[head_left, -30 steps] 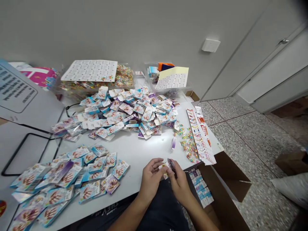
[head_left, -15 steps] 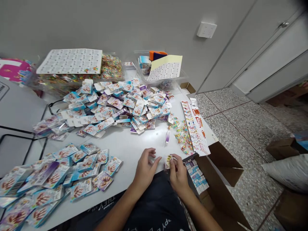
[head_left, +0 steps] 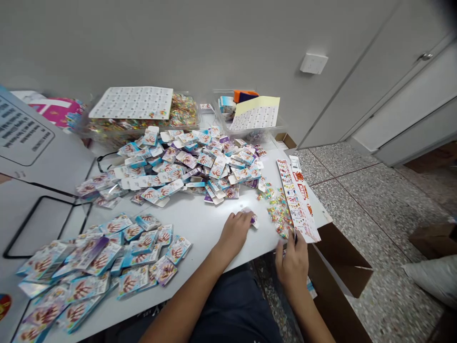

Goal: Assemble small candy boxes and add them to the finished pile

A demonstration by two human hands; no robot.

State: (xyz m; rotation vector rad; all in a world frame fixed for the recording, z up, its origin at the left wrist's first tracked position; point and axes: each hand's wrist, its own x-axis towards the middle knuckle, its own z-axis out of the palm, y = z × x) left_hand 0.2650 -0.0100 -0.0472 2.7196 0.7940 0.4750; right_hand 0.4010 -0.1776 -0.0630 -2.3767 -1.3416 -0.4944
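Note:
My left hand [head_left: 234,233] is closed on a small purple-and-white box [head_left: 254,219] lying on the white table. Its fingertips cover part of that box. At the table's front right edge is my right hand [head_left: 293,263], thumb apart from the fingers. Those fingertips reach the near end of a spread of small clear packets [head_left: 278,209] with colourful contents. Beside them lie long printed sticker strips [head_left: 298,200]. Farther back spreads a heap of small flat boxes [head_left: 189,159] with hand pictures, several with flaps up.
More hand-picture boxes [head_left: 135,252] lie at the front left. Behind the heap stand a clear tub [head_left: 185,112] of colourful packets and a second clear bin [head_left: 250,128], both topped with printed sheets. An open brown carton [head_left: 339,257] sits below the table's right edge.
My left hand has moved right and come down onto the small purple-and-white box. My right hand has moved right, to the packets; the small yellow-and-black patterned card it held is out of sight.

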